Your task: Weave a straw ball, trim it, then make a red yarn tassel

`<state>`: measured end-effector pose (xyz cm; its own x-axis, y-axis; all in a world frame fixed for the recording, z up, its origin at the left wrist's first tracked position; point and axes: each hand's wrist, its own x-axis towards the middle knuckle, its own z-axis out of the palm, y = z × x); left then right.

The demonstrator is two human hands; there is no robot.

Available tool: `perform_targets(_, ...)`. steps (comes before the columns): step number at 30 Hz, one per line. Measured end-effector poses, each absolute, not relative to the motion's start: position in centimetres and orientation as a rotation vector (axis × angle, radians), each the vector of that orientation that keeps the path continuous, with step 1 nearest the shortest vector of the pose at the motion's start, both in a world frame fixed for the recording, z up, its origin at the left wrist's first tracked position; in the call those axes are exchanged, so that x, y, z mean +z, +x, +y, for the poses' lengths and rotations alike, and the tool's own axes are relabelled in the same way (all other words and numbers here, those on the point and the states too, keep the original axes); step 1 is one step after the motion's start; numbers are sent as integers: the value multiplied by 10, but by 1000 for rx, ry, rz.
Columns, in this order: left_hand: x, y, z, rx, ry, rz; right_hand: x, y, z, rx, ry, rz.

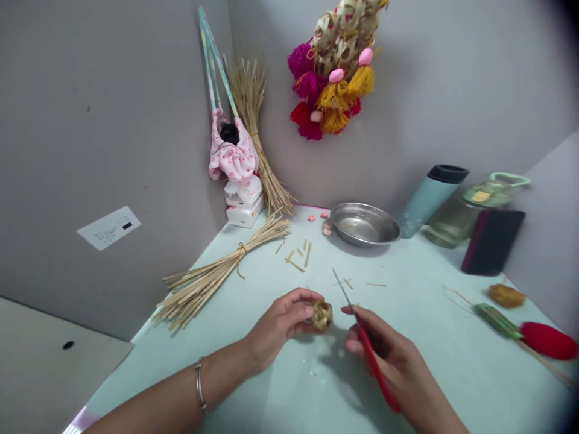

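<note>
Between the fingertips of my left hand [289, 316] is a small woven straw ball [322, 316], held just above the pale green table [289, 386]. My right hand [389, 355] grips red-handled scissors [371, 361]. Their thin metal blades look closed and point up and away from me, a short way right of the ball. Part of the scissors' handle is hidden by my fingers. Short cut straw pieces [307, 255] lie scattered on the table beyond both hands.
A tied straw bundle [226, 265] lies at the left. At the back stand a steel bowl [365, 224], a blue tumbler [429, 202], a water bottle [461, 211] and a phone [493, 242]. Red yarn [548, 341] lies right. Woven balls with tassels [337, 66] hang on the wall.
</note>
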<state>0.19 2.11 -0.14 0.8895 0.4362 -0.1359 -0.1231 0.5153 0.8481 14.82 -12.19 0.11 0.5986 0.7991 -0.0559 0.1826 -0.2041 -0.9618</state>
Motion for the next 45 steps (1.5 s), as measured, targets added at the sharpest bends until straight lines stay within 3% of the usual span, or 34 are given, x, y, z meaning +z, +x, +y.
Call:
perform_targets(7,-3,0,16,312,1109,284,9,140,-113,1016,-1507,-592)
perform_targets(21,-9,1,11,418,1424,334,13,133,-115,823,-1492,-569)
perform_targets(34,-6,2,9,307,1328,277,2,139,-115,1104,-1453,-560)
perform_targets(40,-8,2,11,349,1355,242,8,140,-115,1019,-1477,-496)
perform_targets(45,-8,2,11,359,1380,306,7,143,-114,1153,-1383,-458)
